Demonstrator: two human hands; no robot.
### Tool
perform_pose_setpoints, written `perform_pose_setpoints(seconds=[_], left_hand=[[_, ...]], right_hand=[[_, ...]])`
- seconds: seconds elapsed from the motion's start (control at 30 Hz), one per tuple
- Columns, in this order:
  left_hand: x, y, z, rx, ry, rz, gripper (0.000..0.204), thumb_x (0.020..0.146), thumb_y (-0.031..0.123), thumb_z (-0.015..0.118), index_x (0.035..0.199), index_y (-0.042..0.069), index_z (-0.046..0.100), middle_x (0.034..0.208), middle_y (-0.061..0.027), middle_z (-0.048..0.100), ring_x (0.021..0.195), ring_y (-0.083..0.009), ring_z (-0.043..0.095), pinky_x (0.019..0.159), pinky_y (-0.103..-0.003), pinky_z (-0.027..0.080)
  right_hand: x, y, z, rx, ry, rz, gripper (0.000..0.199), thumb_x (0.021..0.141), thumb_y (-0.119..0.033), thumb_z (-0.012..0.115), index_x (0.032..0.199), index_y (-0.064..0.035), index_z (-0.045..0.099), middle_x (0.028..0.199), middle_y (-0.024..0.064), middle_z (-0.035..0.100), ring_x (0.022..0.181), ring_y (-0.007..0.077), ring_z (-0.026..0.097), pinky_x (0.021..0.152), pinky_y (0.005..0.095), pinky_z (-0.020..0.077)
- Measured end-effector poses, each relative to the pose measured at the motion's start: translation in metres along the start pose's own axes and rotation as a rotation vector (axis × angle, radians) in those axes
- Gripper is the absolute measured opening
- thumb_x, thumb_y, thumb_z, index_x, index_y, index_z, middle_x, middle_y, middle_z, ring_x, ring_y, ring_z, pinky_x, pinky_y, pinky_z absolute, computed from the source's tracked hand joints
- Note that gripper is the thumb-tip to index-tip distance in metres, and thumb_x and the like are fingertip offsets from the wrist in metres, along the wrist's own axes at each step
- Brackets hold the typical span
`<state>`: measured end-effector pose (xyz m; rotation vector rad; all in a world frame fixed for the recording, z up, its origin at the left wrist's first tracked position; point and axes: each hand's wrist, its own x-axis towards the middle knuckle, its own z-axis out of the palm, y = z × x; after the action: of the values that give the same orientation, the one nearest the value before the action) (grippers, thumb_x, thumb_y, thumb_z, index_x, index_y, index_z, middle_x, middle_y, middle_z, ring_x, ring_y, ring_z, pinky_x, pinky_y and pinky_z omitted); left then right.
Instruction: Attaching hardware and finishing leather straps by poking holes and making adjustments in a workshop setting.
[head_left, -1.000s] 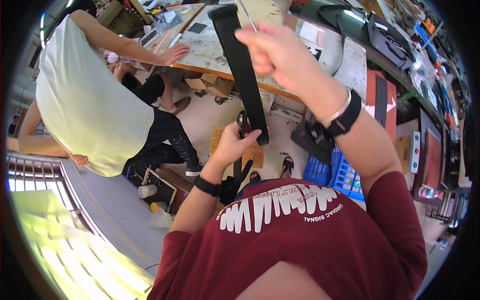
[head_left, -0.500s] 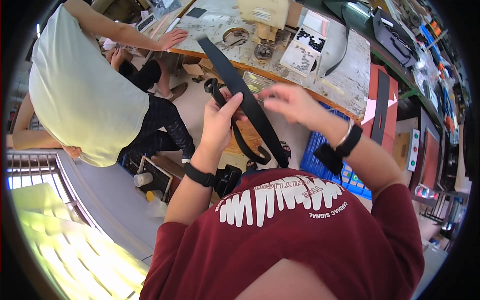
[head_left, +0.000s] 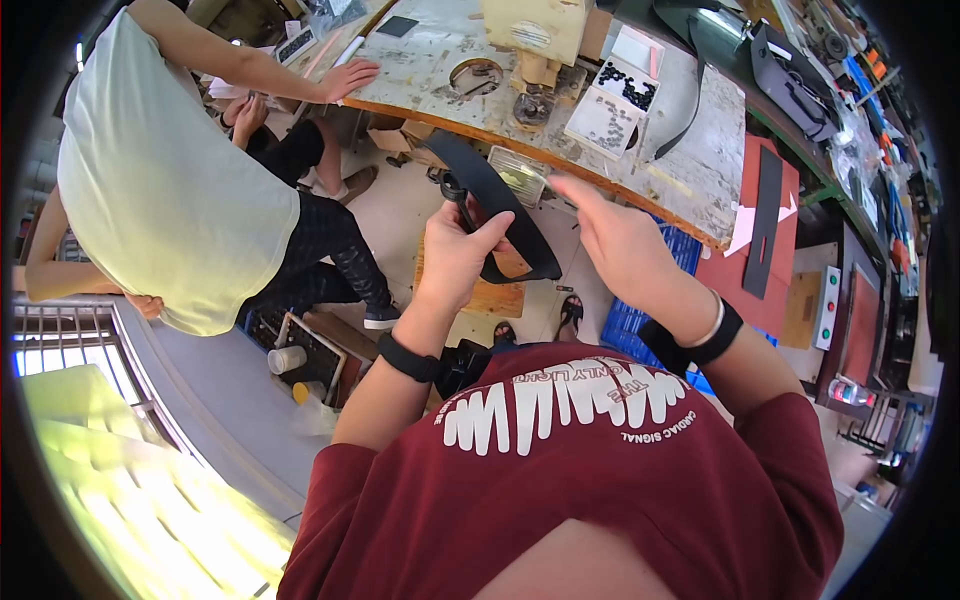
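Observation:
A wide black strap (head_left: 510,215), smooth like leather, is gripped by my left hand (head_left: 458,255), its thumb pressed on the strap's face. The strap bends into a curve, and a narrower dark looped part (head_left: 452,187) shows beside my fingers. My left fingers behind the strap are partly hidden. To the right of the strap and apart from it is my right hand (head_left: 628,245), with fingers stretched toward the bench and nothing visible in them.
Ahead stands a worn workbench (head_left: 425,85) with a machine (head_left: 535,30) and a white tray (head_left: 600,120) of small black and grey pieces. Blue crates (head_left: 625,300) sit below on the right. At left stands a person in a pale shirt (head_left: 165,190), one hand on the bench.
The strap has gone from nearly straight to curved, and its lower end has risen. My right hand has moved slightly right and down, its fingers now extended.

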<state>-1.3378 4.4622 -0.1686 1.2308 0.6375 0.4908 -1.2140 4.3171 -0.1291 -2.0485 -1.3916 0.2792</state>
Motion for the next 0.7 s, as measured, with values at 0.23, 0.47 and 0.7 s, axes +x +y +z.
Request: perform_pose_setpoints(seconds=[0.23, 0.47, 0.7], left_hand=[[0.005, 0.002, 0.007, 0.062, 0.06, 0.01, 0.014, 0.073, 0.002, 0.064, 0.081, 0.0, 0.052, 0.07, -0.001, 0.054, 0.056, -0.0073, 0.052, 0.052, -0.02, 0.045], [0.005, -0.004, 0.007, 0.049, 0.0, 0.042, 0.011, 0.074, 0.0, 0.062, 0.082, -0.002, 0.054, 0.072, -0.0038, 0.056, 0.059, -0.0096, 0.055, 0.056, -0.02, 0.046], [0.005, 0.001, 0.0, -0.184, -0.017, -0.133, 0.016, 0.074, 0.0, 0.063, 0.085, -0.001, 0.052, 0.077, -0.0067, 0.058, 0.06, -0.012, 0.057, 0.058, -0.022, 0.05]], right_hand=[[-0.011, 0.004, 0.008, -0.403, 0.028, -0.244, 0.053, 0.069, -0.008, 0.055, 0.121, -0.0135, 0.045, 0.062, 0.0055, 0.052, 0.052, 0.0196, 0.056, 0.042, 0.0307, 0.0432], [-0.014, -0.004, 0.005, -0.431, -0.039, -0.179, 0.053, 0.069, -0.007, 0.053, 0.121, -0.0118, 0.044, 0.063, 0.0061, 0.053, 0.052, 0.0208, 0.057, 0.043, 0.032, 0.0437], [-0.017, 0.0, 0.006, -0.375, 0.051, -0.104, 0.047, 0.071, -0.007, 0.054, 0.117, -0.0099, 0.047, 0.065, 0.0072, 0.057, 0.056, 0.0225, 0.058, 0.046, 0.0334, 0.0448]])
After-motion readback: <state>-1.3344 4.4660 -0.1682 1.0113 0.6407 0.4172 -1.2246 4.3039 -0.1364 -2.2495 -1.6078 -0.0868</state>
